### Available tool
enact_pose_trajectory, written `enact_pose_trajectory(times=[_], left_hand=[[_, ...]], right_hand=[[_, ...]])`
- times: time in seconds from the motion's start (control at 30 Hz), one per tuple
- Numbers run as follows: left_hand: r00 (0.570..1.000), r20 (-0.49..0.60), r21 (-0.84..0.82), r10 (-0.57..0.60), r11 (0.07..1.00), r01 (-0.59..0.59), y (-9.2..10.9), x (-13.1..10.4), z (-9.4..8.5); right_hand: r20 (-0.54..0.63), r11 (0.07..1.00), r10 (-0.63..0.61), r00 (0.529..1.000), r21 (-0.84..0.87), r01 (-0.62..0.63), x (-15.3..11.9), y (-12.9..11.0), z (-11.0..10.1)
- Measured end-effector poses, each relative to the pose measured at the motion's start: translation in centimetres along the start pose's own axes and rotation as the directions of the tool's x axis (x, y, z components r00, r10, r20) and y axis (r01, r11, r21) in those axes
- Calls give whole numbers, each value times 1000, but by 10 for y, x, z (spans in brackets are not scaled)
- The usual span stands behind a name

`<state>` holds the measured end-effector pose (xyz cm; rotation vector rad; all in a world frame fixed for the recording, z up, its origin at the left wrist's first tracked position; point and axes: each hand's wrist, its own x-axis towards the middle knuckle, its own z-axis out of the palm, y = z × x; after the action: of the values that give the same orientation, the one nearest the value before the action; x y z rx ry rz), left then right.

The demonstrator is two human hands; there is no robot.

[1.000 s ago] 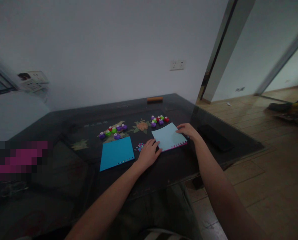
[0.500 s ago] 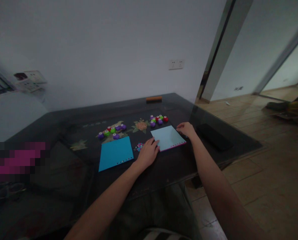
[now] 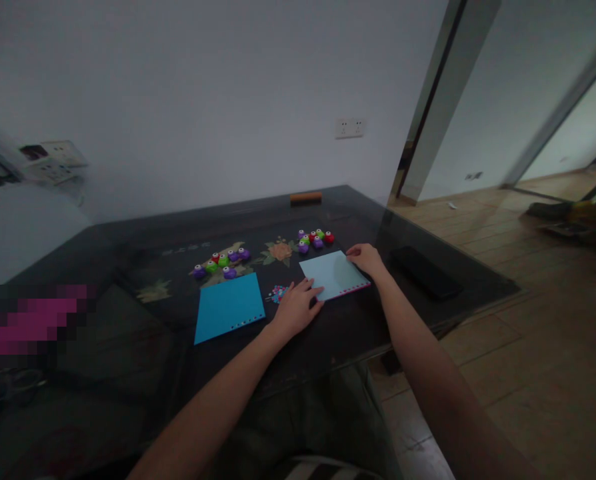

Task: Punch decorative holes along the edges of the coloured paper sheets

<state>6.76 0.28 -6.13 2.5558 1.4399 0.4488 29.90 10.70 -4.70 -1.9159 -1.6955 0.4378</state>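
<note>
Pale sheet was laid flatter over pink layer; right hand was shifted toward far corner; left hand was spread wider.

Faint lettering on the table is illegible.

A dark, glossy table bears a pale punched sheet with a pink edge under it. Left of the pale sheet lies a blue punched sheet, and nearer, on that same side, small pink-and-blue pieces. Just behind the pale sheet sit round, eyed toys; more eyed toys sit well to its left. Far behind it lies a brown cylinder; right of it, a long black object
</note>
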Motion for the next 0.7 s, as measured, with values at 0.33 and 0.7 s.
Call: enact_pose_trajectory(times=[0.33, 0.7], left_hand=[[1000, 3, -5, -5, 1000, 5, 0, 0, -1], [1000, -1, -20, 6, 1000, -6, -3, 1, 2]], right_hand=[[9, 1000, -10, 1000, -22, 10, -1, -1, 0], [-7, 998, 14, 1000, -57, -14, -1, 0, -1]])
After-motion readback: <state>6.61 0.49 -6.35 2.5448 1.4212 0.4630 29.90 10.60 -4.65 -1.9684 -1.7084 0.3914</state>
